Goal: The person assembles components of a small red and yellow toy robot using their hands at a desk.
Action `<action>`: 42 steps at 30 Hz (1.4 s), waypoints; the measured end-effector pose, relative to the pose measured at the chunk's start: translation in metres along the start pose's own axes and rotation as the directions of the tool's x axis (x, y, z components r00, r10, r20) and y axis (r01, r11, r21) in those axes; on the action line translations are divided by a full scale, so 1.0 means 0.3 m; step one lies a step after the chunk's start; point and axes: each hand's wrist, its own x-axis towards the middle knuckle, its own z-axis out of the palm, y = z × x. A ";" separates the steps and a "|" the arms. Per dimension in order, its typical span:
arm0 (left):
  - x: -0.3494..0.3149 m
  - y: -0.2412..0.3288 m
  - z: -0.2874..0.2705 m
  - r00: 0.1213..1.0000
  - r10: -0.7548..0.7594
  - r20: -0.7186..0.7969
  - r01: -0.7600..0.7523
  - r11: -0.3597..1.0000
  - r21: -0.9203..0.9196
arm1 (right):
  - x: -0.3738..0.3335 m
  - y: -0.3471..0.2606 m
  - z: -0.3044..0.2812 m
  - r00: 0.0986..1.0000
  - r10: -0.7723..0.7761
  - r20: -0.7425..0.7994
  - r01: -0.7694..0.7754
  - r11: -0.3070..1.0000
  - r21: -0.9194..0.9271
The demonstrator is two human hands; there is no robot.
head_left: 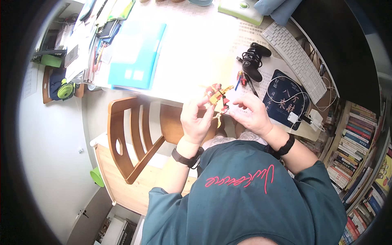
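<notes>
A red and yellow toy figure (217,97), with gold pointed parts, is held up at the near edge of the desk. My left hand (196,121) is closed on its left side, thumb and fingers pinching it. My right hand (252,114) meets its lower right side with curled fingers, thumb and fingertips at a small part there. Exactly what the right fingertips grip is too small to make out. Beyond my right hand, a smaller red and blue toy figure (243,79) lies on the desk beside a game controller.
On the white desk (188,53) lie a blue folder (134,57), a black game controller (254,61) wrapped in its cable, a dark blue mat (281,98) and a white keyboard (295,61). A wooden chair (126,139) stands at left. Bookshelves (351,147) are at right.
</notes>
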 end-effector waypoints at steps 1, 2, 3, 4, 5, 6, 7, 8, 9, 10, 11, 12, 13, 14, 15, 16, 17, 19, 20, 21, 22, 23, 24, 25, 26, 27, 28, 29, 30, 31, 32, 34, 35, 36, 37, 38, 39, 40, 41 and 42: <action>-0.008 0.001 0.004 1.000 -0.002 0.021 0.003 1.000 -0.017 | -0.002 0.003 0.008 0.999 -0.007 0.047 0.008 1.000 -0.021; -0.014 0.007 0.011 0.999 -0.004 0.043 0.006 0.999 -0.033 | 0.000 0.003 0.015 0.999 -0.007 0.043 0.007 1.000 -0.020; -0.015 0.018 0.018 0.999 0.004 0.051 -0.002 0.999 -0.042 | 0.003 0.001 0.023 0.999 0.023 0.039 -0.024 0.999 0.031; -0.021 0.013 0.026 0.997 0.045 0.060 -0.044 0.999 -0.016 | 0.003 0.003 0.030 0.998 0.055 0.034 -0.057 0.995 0.079; -0.023 0.015 0.032 0.996 0.057 0.071 -0.056 0.998 -0.016 | 0.002 0.011 0.036 0.996 0.090 0.009 -0.090 0.995 0.052; -0.025 0.017 0.036 0.994 0.068 0.083 -0.067 0.998 -0.016 | -0.002 0.023 0.043 0.996 0.093 0.004 -0.093 0.994 0.051; -0.029 0.015 0.038 0.994 0.069 0.084 -0.067 0.998 -0.017 | -0.004 0.031 0.049 0.996 0.087 -0.002 -0.087 0.995 0.040; -0.033 0.011 0.038 0.994 0.059 0.087 -0.059 0.998 -0.007 | -0.004 0.035 0.052 0.997 0.081 -0.009 -0.081 0.996 0.029; -0.037 0.006 0.040 0.995 0.050 0.090 -0.051 0.999 0.003 | -0.004 0.035 0.051 0.998 0.067 -0.011 -0.067 0.998 -0.010; -0.040 0.004 0.042 0.995 0.051 0.091 -0.051 0.999 0.000 | -0.003 0.035 0.053 0.998 0.069 -0.013 -0.069 0.998 -0.012; -0.043 0.003 0.044 0.995 0.045 0.094 -0.046 0.999 0.007 | -0.001 0.038 0.054 0.999 0.010 -0.035 -0.013 0.998 -0.064; -0.045 0.001 0.047 0.995 0.039 0.097 -0.041 0.999 0.013 | 0.000 0.041 0.055 0.997 -0.049 -0.054 0.042 0.992 -0.118; -0.048 -0.004 0.049 0.994 0.040 0.098 -0.041 0.999 0.011 | 0.001 0.043 0.056 0.992 -0.109 -0.069 0.096 0.981 -0.171; -0.052 -0.008 0.052 0.994 0.034 0.101 -0.037 0.999 0.027 | 0.002 0.044 0.055 0.992 -0.109 -0.070 0.095 0.980 -0.172; -0.053 -0.012 0.055 0.994 0.028 0.104 -0.033 0.999 0.043 | 0.003 0.044 0.053 0.990 -0.131 -0.061 0.115 0.970 -0.216; -0.055 -0.014 0.056 0.994 0.029 0.105 -0.033 0.999 0.043 | 0.003 0.043 0.052 0.987 -0.152 -0.050 0.135 0.957 -0.258; -0.056 -0.015 0.057 0.994 0.025 0.104 -0.030 0.998 0.051 | 0.004 0.041 0.051 0.987 -0.152 -0.050 0.134 0.957 -0.258; -0.058 -0.018 0.060 0.995 0.021 0.102 -0.027 0.998 0.058 | 0.006 0.038 0.050 0.982 -0.187 -0.026 0.168 0.930 -0.327; -0.059 -0.021 0.061 0.995 0.014 0.103 -0.020 0.998 0.055 | 0.006 0.037 0.050 0.982 -0.187 -0.026 0.168 0.930 -0.327; -0.060 -0.025 0.063 0.995 0.007 0.103 -0.013 0.999 0.053 | 0.007 0.036 0.050 0.980 -0.199 -0.016 0.181 0.919 -0.351; -0.060 -0.029 0.065 0.994 0.007 0.105 -0.013 0.998 0.054 | 0.007 0.037 0.048 0.978 -0.211 -0.007 0.193 0.908 -0.373; -0.060 -0.035 0.068 0.994 -0.004 0.107 -0.003 0.998 0.066 | 0.006 0.043 0.050 0.978 -0.210 -0.008 0.192 0.908 -0.372; -0.062 -0.042 0.069 0.994 -0.014 0.108 0.006 0.997 0.078 | 0.004 0.056 0.054 0.973 -0.230 0.001 0.213 0.896 -0.389; -0.065 -0.050 0.070 0.994 -0.014 0.108 0.006 0.997 0.078 | 0.003 0.064 0.058 0.968 -0.252 0.010 0.234 0.883 -0.407; -0.069 -0.059 0.071 0.992 -0.037 0.118 0.025 0.995 0.099 | 0.003 0.067 0.061 0.968 -0.252 0.010 0.234 0.883 -0.407; -0.073 -0.067 0.071 0.990 -0.059 0.127 0.044 0.992 0.120 | 0.003 0.068 0.063 0.966 -0.257 0.011 0.238 0.878 -0.415; -0.077 -0.075 0.072 0.990 -0.060 0.127 0.045 0.992 0.121 | 0.003 0.070 0.067 0.965 -0.262 0.013 0.243 0.874 -0.422; -0.080 -0.084 0.074 0.990 -0.071 0.123 0.058 0.992 0.111 | 0.003 0.077 0.075 0.965 -0.262 0.014 0.244 0.874 -0.421; -0.082 -0.091 0.075 0.989 -0.083 0.121 0.071 0.992 0.101 | 0.004 0.088 0.086 0.968 -0.250 -0.003 0.229 0.892 -0.389; -0.082 -0.095 0.075 0.989 -0.084 0.121 0.072 0.992 0.100 | 0.005 0.096 0.095 0.972 -0.236 -0.020 0.214 0.909 -0.359; -0.081 -0.099 0.075 0.988 -0.093 0.126 0.080 0.991 0.106 | 0.006 0.101 0.099 0.972 -0.235 -0.019 0.213 0.909 -0.359; -0.083 -0.111 0.077 0.986 -0.103 0.131 0.088 0.990 0.113 | 0.009 0.108 0.106 0.978 -0.210 -0.020 0.188 0.913 -0.362; -0.087 -0.122 0.080 0.987 -0.111 0.117 0.098 0.989 0.113 | 0.011 0.112 0.112 0.978 -0.210 -0.020 0.189 0.913 -0.361; -0.089 -0.131 0.082 0.988 -0.119 0.103 0.107 0.988 0.113 | 0.013 0.117 0.117 0.977 -0.211 -0.011 0.193 0.909 -0.370; -0.092 -0.142 0.084 0.987 -0.121 0.102 0.109 0.988 0.113 | 0.021 0.111 0.119 0.977 -0.213 0.001 0.197 0.905 -0.377; -0.093 -0.152 0.085 0.988 -0.128 0.091 0.118 0.988 0.099 | 0.029 0.104 0.114 0.977 -0.212 0.003 0.198 0.905 -0.377; -0.092 -0.160 0.085 0.988 -0.134 0.079 0.128 0.988 0.084 | 0.037 0.095 0.105 0.981 -0.196 -0.003 0.184 0.923 -0.337; -0.090 -0.168 0.085 0.988 -0.137 0.078 0.130 0.988 0.084 | 0.047 0.087 0.099 0.984 -0.179 -0.007 0.169 0.940 -0.297; -0.086 -0.175 0.084 0.986 -0.158 0.058 0.153 0.985 0.080 | 0.046 0.097 0.091 0.984 -0.179 -0.004 0.170 0.940 -0.297; -0.083 -0.185 0.082 0.983 -0.180 0.038 0.177 0.981 0.076 | 0.039 0.117 0.071 0.995 -0.097 -0.019 0.087 0.953 -0.291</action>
